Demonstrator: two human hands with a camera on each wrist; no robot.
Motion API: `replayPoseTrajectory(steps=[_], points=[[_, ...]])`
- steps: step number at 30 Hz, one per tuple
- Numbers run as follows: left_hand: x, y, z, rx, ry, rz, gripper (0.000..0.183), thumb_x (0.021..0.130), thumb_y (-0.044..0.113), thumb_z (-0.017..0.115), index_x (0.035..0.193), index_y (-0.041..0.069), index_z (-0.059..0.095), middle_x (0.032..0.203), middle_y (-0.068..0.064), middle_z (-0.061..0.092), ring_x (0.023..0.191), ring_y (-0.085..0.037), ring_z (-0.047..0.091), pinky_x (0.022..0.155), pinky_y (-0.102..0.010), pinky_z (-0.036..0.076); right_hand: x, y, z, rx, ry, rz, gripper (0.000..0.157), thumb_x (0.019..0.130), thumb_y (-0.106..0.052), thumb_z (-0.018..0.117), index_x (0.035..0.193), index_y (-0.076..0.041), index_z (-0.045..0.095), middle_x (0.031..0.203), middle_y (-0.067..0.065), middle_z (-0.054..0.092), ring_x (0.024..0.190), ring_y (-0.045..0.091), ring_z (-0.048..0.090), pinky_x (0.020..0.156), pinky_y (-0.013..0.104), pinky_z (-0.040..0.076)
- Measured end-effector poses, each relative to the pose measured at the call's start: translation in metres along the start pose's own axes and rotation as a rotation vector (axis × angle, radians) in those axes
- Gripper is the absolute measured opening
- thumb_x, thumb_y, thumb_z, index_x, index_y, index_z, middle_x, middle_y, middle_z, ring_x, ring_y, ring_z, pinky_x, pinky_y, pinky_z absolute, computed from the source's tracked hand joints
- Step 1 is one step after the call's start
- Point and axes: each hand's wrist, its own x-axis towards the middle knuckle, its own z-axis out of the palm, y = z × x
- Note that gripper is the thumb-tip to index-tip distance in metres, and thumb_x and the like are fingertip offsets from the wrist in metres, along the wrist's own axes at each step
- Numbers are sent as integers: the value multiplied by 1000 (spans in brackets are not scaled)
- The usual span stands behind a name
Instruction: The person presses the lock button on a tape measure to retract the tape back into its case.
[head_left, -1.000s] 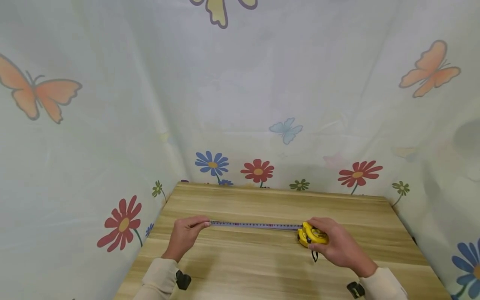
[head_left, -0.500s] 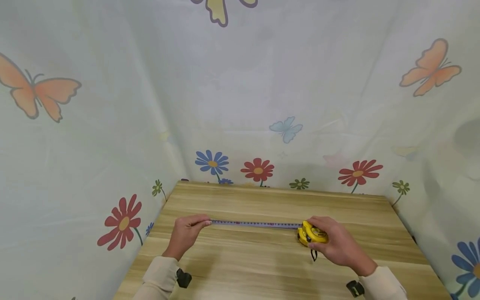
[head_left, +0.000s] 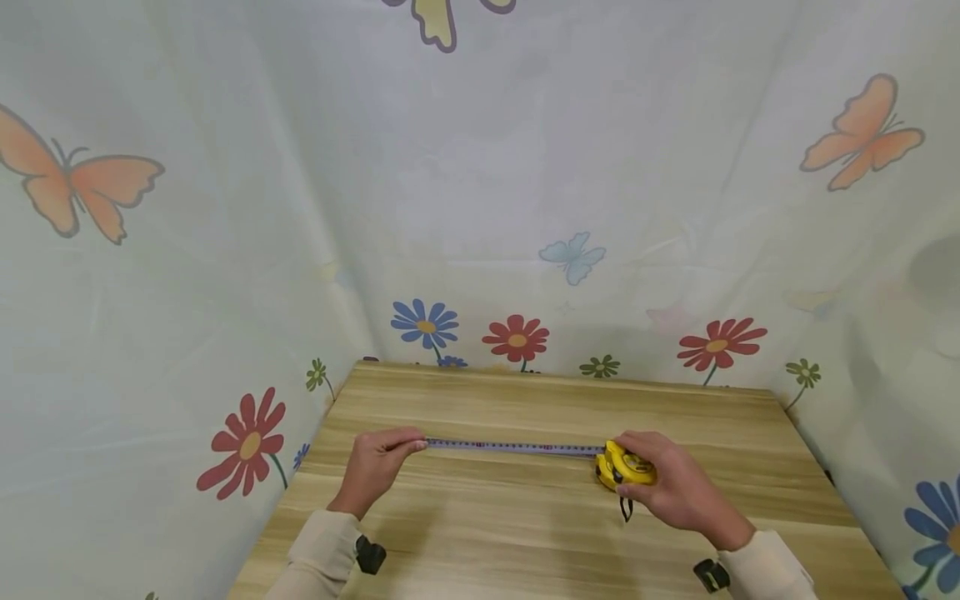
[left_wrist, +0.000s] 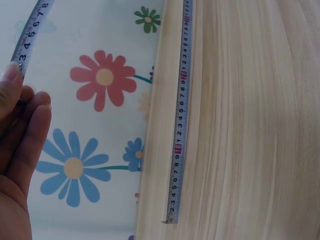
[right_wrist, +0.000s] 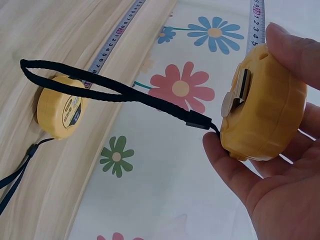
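My right hand [head_left: 671, 483] grips a yellow tape measure [right_wrist: 265, 105], fingers and thumb around its case; a black wrist strap [right_wrist: 160, 107] hangs from it. From the case a metal blade [left_wrist: 30, 37] runs out to my left hand [head_left: 375, 467], which pinches its end between thumb and fingers. Below, a second yellow tape measure [right_wrist: 60, 107] lies on the wooden table [head_left: 510, 533], and its own blade [left_wrist: 182, 100] is pulled out along the board, hooked end on the left. In the head view the held tape largely covers the lying one.
A pale curtain [head_left: 465, 167] printed with flowers and butterflies stands behind the table and along both sides. Dark wrist mounts [head_left: 370, 554] sit at the cuffs of both beige sleeves [head_left: 322, 550]. The lying tape's black strap [right_wrist: 15, 175] trails on the wood.
My left hand has shifted slightly to the right with the blade's end, so the stretch between the hands is a little shorter. My right hand stays nearly still.
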Motion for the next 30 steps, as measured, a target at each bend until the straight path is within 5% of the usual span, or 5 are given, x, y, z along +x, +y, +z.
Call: replayPoseTrajectory(steps=[12,21,30], points=[[0,-1,1,-16,-6,3,13,91,15,80,101,8,84,100,-5,83,94,-2,76,81,-21,62,1,0,3,-9,4,-16,57,85,-15,87,137,-6,67,136,15,67,116,29,67,90,44,60],[0,0,1,-14,-8,4,10,91,17,80,100,18,85,99,1,83,93,-3,76,81,-26,63,5,0,6,0,0,-17,58,85,-17,88,137,-6,67,135,13,68,114,26,67,89,42,60],[0,-3,3,-12,1,46,10,91,16,81,99,14,85,98,0,83,91,-8,78,79,-25,63,5,-3,5,7,-7,-16,57,85,-21,87,137,-8,67,136,13,68,115,26,67,90,43,60]])
